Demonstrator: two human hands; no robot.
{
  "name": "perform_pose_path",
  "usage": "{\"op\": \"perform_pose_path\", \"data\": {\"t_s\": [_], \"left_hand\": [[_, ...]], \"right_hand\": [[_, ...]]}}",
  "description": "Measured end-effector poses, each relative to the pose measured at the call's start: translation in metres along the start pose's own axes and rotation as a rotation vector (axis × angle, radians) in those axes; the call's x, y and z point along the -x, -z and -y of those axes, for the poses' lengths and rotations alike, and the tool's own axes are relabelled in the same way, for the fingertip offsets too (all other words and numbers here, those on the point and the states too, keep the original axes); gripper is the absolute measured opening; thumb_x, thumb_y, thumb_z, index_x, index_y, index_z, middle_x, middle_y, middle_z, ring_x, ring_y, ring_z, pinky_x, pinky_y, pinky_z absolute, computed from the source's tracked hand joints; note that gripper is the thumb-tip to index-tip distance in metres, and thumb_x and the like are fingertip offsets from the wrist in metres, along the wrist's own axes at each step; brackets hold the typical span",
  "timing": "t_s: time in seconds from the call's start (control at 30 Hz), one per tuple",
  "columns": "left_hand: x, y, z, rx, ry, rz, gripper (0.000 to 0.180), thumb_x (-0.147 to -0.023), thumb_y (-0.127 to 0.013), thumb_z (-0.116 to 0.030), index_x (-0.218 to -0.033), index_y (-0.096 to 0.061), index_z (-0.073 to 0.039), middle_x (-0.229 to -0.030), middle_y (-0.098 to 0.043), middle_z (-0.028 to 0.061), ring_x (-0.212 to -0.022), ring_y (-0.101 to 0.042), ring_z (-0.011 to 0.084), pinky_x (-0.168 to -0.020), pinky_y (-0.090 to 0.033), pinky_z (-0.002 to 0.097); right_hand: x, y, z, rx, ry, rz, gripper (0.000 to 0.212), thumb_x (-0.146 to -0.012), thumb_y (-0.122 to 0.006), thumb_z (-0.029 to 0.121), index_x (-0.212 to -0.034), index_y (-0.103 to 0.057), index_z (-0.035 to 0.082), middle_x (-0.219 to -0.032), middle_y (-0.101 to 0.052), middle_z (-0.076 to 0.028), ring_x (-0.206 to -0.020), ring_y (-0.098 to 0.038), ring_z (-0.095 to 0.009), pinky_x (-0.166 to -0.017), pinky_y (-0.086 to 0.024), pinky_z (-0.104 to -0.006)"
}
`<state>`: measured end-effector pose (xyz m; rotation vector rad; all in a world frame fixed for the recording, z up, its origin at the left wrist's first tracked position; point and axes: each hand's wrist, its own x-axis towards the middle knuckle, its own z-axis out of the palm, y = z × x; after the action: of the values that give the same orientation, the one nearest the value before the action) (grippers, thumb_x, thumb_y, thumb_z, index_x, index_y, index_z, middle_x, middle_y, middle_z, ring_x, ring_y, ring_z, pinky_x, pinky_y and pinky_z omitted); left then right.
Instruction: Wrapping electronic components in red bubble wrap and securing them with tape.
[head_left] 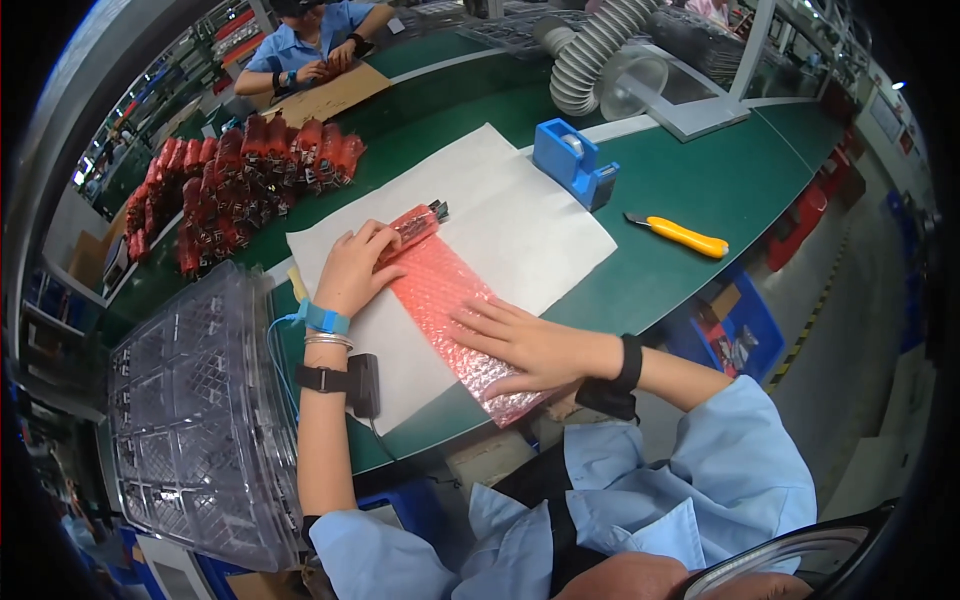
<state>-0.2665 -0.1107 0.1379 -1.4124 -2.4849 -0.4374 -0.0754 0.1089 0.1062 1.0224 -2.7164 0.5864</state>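
A sheet of red bubble wrap (438,290) lies lengthwise on white paper (525,240), its near end reaching the table edge. At its far end, the wrap is rolled into a bundle (412,227) around dark parts that stick out at the right end. My left hand (357,272) grips this bundle, fingers over its top and thumb on the near side. What exactly sits inside the roll is hidden by the wrap. Flat on the near half of the sheet rests my right hand (530,345), fingers spread and holding nothing.
A blue tape dispenser (575,160) and a yellow-handled cutter (685,236) are at the right. Red-wrapped bundles (235,175) are heaped far left, above stacked clear plastic trays (200,410). A grey duct hose (590,65) stands behind. Across the table, a co-worker (315,45) handles something.
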Motion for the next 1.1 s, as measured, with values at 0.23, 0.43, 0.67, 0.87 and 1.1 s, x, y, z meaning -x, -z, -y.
{"op": "perform_pose_path", "data": {"t_s": [0.23,0.43,0.67,0.87,1.1], "left_hand": [[0.018,0.005,0.011,0.292,0.097,0.026,0.044,-0.069,-0.08,-0.019,-0.103,-0.054,-0.008,-0.11,-0.055,0.0096,-0.095,-0.058,0.0314,-0.084,-0.049,0.0362],[0.016,-0.002,0.012,0.41,0.098,0.059,0.047,-0.069,-0.081,-0.017,-0.106,-0.053,-0.008,-0.117,-0.051,0.0082,-0.1,-0.057,0.029,-0.088,-0.048,0.0339],[0.021,-0.006,0.014,0.517,0.121,0.068,0.05,-0.069,-0.08,-0.015,-0.109,-0.052,-0.008,-0.12,-0.049,0.0078,-0.103,-0.056,0.0266,-0.092,-0.047,0.0329],[0.024,-0.013,0.011,0.54,0.128,0.025,0.053,-0.065,-0.081,-0.012,-0.109,-0.051,-0.01,-0.115,-0.05,0.0088,-0.102,-0.057,0.0301,-0.089,-0.048,0.0363],[0.019,-0.01,0.025,0.471,0.064,-0.004,0.052,-0.069,-0.081,-0.016,-0.111,-0.051,-0.009,-0.121,-0.048,0.0085,-0.109,-0.053,0.0283,-0.095,-0.046,0.0338]], "right_hand": [[0.09,0.093,-0.062,0.094,-0.463,-0.373,0.037,-0.084,-0.065,0.011,-0.12,-0.06,0.004,-0.13,-0.055,-0.016,-0.128,-0.046,-0.034,-0.106,-0.036,-0.041],[0.182,0.1,-0.101,0.227,-0.669,-0.413,0.042,-0.082,-0.07,0.015,-0.12,-0.059,0.002,-0.12,-0.059,-0.018,-0.118,-0.052,-0.034,-0.1,-0.04,-0.0401],[0.178,0.091,-0.097,0.354,-0.632,-0.476,0.034,-0.087,-0.063,0.011,-0.119,-0.059,0.001,-0.102,-0.062,-0.018,-0.093,-0.059,-0.032,-0.082,-0.047,-0.0371],[0.172,0.088,-0.081,0.055,-0.852,-0.783,0.024,-0.097,-0.05,0.014,-0.114,-0.058,-0.001,-0.082,-0.057,-0.013,-0.066,-0.055,-0.025,-0.062,-0.044,-0.0311],[0.118,0.063,-0.08,0.139,-0.627,-0.72,0.022,-0.099,-0.046,0.016,-0.105,-0.058,-0.002,-0.073,-0.051,-0.01,-0.059,-0.049,-0.018,-0.055,-0.038,-0.0285]]}}
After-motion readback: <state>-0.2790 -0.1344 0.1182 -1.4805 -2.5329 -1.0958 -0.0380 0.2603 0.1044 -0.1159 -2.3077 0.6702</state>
